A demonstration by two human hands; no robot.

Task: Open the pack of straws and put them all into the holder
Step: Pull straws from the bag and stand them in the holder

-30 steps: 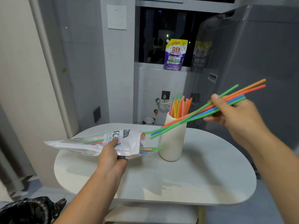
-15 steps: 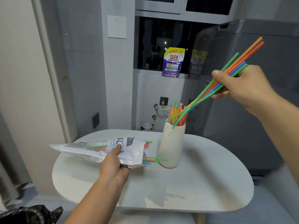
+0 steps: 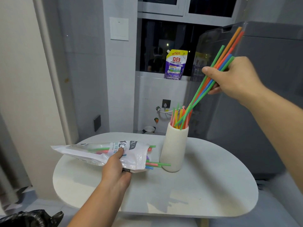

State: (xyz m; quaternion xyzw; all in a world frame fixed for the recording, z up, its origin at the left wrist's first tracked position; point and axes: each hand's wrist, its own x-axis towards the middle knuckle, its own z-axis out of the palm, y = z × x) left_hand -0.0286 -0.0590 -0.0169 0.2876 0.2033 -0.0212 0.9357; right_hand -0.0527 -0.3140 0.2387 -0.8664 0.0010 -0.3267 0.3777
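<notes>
Our right hand (image 3: 236, 79) pinches a bunch of straws (image 3: 211, 82), light, smooth and bendy, mid-length, tips entering the holder (image 3: 174, 149) on the tabletop (image 3: 205, 194); our left hand (image 3: 114, 171) fingers clamp the crinkly pack (image 3: 101, 151), more inside.

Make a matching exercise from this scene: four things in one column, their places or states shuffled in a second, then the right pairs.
1. straw pack
2. holder
3. bunch of straws
4. detergent pouch

A. on the window ledge
B. standing upright on the table
C. pinched in the right hand, lower tips at the holder's mouth
D. lying open, pinned by the left hand

Pairs: 1-D, 2-B, 3-C, 4-A
</notes>
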